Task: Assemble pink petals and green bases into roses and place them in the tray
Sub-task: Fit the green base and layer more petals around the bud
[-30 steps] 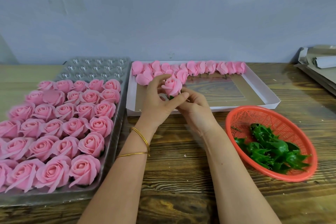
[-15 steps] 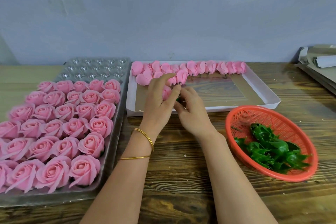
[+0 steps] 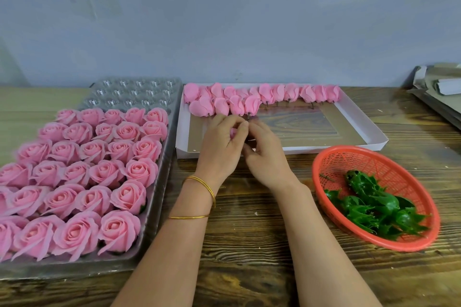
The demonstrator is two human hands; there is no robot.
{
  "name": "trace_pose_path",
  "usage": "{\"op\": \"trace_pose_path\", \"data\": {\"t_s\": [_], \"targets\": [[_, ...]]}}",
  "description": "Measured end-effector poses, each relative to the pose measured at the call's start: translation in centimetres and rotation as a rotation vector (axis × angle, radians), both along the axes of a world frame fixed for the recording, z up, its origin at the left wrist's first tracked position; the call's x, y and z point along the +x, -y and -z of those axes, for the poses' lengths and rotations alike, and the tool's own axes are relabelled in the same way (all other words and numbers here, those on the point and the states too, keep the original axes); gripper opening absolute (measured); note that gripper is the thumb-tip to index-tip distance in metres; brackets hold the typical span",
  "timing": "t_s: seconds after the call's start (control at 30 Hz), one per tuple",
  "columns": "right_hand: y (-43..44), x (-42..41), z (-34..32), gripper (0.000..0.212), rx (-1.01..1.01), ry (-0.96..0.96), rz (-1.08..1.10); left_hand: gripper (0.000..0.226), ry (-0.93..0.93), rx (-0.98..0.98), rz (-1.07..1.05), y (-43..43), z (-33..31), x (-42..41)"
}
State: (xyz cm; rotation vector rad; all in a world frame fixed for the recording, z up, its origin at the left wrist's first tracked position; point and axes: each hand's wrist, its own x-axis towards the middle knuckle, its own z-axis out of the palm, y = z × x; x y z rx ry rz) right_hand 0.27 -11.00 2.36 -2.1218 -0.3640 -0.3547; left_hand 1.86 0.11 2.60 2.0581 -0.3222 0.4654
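My left hand [image 3: 222, 144] curls around a pink rose bud [image 3: 233, 133], of which only a sliver shows between the fingers. My right hand [image 3: 268, 154] meets it from the right, fingertips pinching at the bud's underside; what it pinches is hidden. Both hands hover over the near left corner of the white cardboard tray [image 3: 369, 134]. Loose pink petal buds [image 3: 264, 96] lie in rows along that tray's far edge. Green bases [image 3: 371, 204] sit in an orange basket [image 3: 331, 162] at the right. Finished roses [image 3: 94, 169] fill most of the clear plastic tray [image 3: 159, 182] at the left.
The plastic tray's far rows of cups [image 3: 134, 93] hold nothing. Stacked grey cardboard [image 3: 439, 90] lies at the table's far right edge. Bare wooden tabletop [image 3: 249, 232] shows between my forearms. A grey wall stands behind the table.
One second ago the bud stood in plain sight above my fingers. My left hand has since closed over it, and both hands have shifted slightly away from me, over the white tray.
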Motion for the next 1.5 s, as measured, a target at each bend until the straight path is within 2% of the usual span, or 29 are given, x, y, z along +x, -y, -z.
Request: {"op": "trace_pose_path", "data": {"t_s": [0.23,0.43,0.57,0.8,1.07,1.5], "targets": [[0.0,0.0,0.5,0.036,0.123,-0.017,0.011,0.017,0.02,0.054,-0.03,0.2,-0.3,0.0],[0.1,0.5,0.9,0.035,0.193,-0.014,0.029,0.018,0.018,0.099,-0.066,0.2,-0.2,0.0],[0.0,0.6,1.1,0.043,0.262,-0.033,0.04,0.017,0.02,0.132,-0.1,0.2,-0.2,0.1],[0.2,0.9,1.4,0.027,0.349,-0.105,0.021,0.017,0.045,0.136,-0.114,0.0,-0.2,0.1],[0.1,0.8,1.1,0.033,0.408,-0.114,-0.025,0.016,0.052,0.096,-0.107,-0.1,-0.3,0.1],[0.0,0.6,0.9,0.024,0.391,-0.107,-0.007,0.017,0.025,0.101,-0.124,-0.1,-0.2,0.0]]}}
